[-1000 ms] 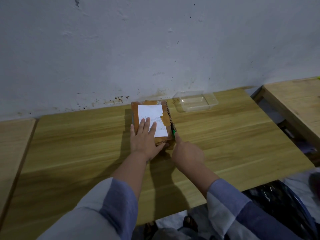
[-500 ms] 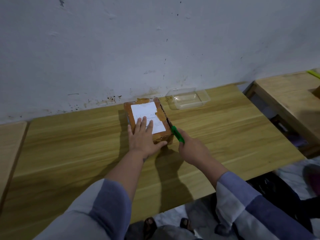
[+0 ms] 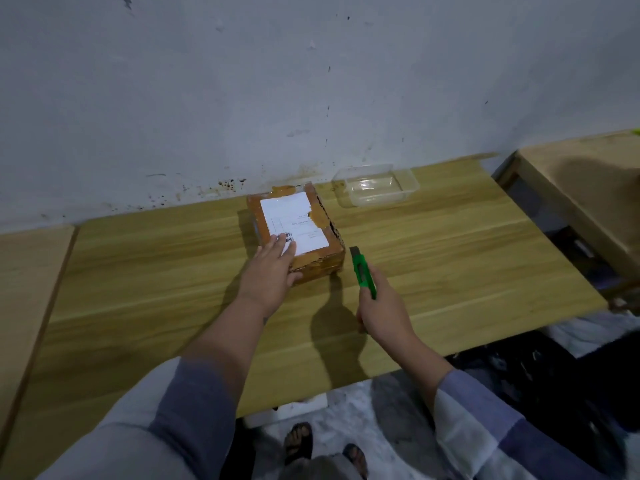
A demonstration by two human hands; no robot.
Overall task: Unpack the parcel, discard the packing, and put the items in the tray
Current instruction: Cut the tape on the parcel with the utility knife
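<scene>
- The left hand (image 3: 273, 268) lies flat, fingers straight, pressing the near corner of the parcel (image 3: 298, 233), which sits still taped near the tabletop's (image 3: 138, 289) far edge.
- The right hand (image 3: 381, 310) has its grip curled round a green cutter (image 3: 363, 271) just beside the parcel.
- The clear tray (image 3: 375, 185) at the far edge holds nothing; opening, discarding and loading seem all left.

The parcel (image 3: 297, 233) sits near the back of the worktop (image 3: 138, 289), just short of the wall (image 3: 311, 81), so reach behind it is tight. The left hand (image 3: 273, 268) lies flat over its near left corner. The right hand (image 3: 384, 306) holds a green cutter (image 3: 363, 273) just right of the parcel, apart from it. Between parcel and clear tray (image 3: 375, 184) runs an open strip of wood. Broad bare wood spreads left and right.
</scene>
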